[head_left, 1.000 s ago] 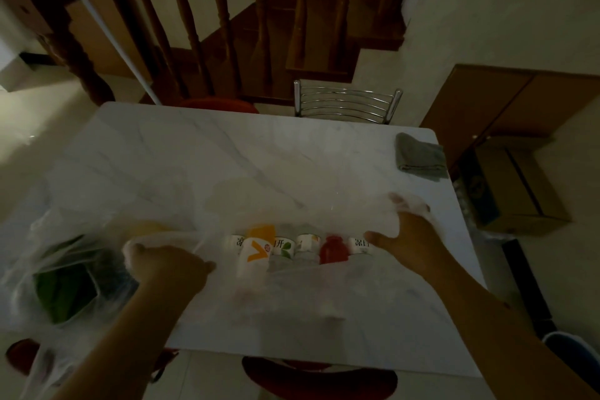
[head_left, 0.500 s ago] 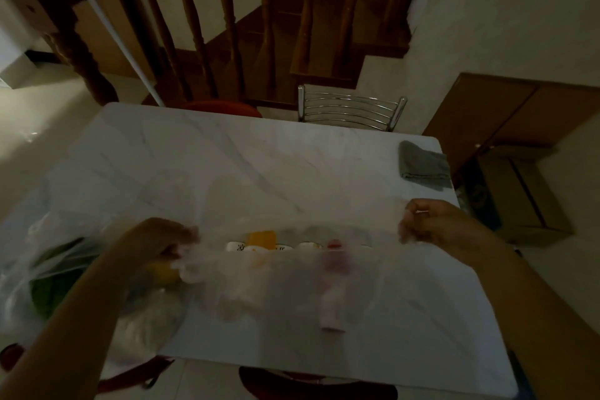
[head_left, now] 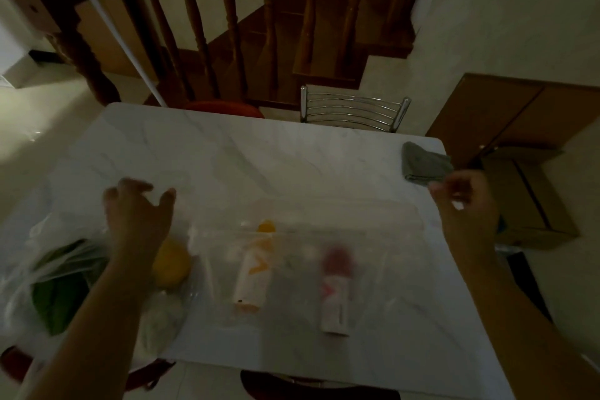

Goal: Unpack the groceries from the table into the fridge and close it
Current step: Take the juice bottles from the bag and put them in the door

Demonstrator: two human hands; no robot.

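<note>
clear bag [head_left: 292, 269] w/ bottles lies btwn hands; left hand [head_left: 138, 214] spread, empty; right hand [head_left: 464, 201] curled, grip unclear.

Marble-veined table top [head_left: 259, 166], smooth, faintly glossy. Upon it, thin translucent plastic bag [head_left: 324, 269], filmy; matt grey cloth [head_left: 425, 164] at far corner. Behind table: shiny metal chair back [head_left: 354, 109], varnished wood balusters [head_left: 227, 16].

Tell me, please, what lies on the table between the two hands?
In the head view, between the left hand and the right hand lies a clear plastic bag over two bottles, orange-capped and red-capped.
</note>
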